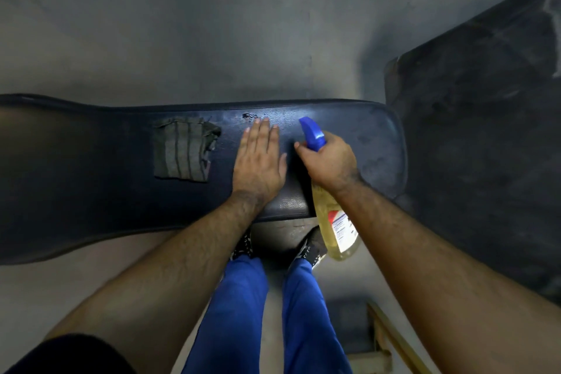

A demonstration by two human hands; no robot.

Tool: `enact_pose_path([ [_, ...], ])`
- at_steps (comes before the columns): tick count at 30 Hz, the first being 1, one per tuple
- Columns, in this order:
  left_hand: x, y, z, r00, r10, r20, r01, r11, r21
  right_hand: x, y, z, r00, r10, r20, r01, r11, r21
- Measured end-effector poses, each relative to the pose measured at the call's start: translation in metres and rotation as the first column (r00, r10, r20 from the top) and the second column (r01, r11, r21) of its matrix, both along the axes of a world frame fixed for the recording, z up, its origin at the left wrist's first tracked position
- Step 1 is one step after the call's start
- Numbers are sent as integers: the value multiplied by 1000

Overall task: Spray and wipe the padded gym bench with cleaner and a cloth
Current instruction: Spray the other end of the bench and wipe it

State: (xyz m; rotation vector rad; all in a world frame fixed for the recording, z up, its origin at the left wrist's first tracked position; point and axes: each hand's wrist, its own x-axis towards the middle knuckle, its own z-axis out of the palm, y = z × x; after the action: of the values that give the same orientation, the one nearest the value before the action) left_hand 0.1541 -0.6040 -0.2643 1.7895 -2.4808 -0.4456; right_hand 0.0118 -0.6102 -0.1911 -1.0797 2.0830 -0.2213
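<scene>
A dark blue padded gym bench (91,191) runs left to right across the middle of the view. A folded grey-green striped cloth (182,150) lies flat on its pad, left of centre. My left hand (259,161) rests palm down on the pad, fingers together, just right of the cloth and apart from it. My right hand (329,158) grips the neck of a spray bottle (337,228) with yellow liquid and a blue trigger head. The nozzle points away from me over the pad's right part. A small tear (249,116) marks the pad beyond my left fingertips.
Grey concrete floor lies beyond and in front of the bench. A dark mat or slab (485,130) sits on the floor at the right, close to the bench's rounded end. My legs in blue trousers and dark shoes stand against the bench's near edge. A wooden frame piece (391,340) lies at bottom right.
</scene>
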Motion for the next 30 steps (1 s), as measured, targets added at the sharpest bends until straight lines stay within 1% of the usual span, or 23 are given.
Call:
enact_pose_path([
  [2,-24,4,-2,999,-32,-43,34,998,43,-17,4,-3,999,-22,-44,22,1000,11],
  [3,-35,7,-3,999,-32,-29,34,997,70,-24,6,-4,998,-32,-58,33,999,21],
  [5,-53,10,-5,999,5,43,-10,992,125,-37,10,-5,997,-46,-61,49,998,44],
  [7,-66,13,-2,993,74,96,-87,986,143,-47,13,-6,997,-57,-50,61,996,67],
  [9,-75,16,0,989,102,109,-117,982,145,-59,16,-5,995,-91,-29,93,994,65],
  [12,-92,22,-1,999,21,50,-26,994,102,-82,21,-6,983,-181,0,181,983,17],
  [15,-122,31,-5,996,-84,-24,86,988,131,-112,22,-6,955,-296,-23,295,955,-18],
  [17,-141,37,-10,997,-76,-14,77,988,137,-129,23,-8,946,-320,-47,320,947,3],
  [20,-151,41,-21,999,-35,28,32,993,114,-143,31,-13,950,-307,-52,309,950,41],
  [24,-151,43,-29,998,-38,57,34,997,71,-152,42,-22,945,-326,1,325,944,53],
  [27,-153,44,-29,998,-33,59,31,999,43,-160,55,-27,917,-393,69,390,919,52],
  [30,-153,45,-31,998,-25,60,24,1000,17,-164,80,-29,892,-424,154,413,905,99],
])
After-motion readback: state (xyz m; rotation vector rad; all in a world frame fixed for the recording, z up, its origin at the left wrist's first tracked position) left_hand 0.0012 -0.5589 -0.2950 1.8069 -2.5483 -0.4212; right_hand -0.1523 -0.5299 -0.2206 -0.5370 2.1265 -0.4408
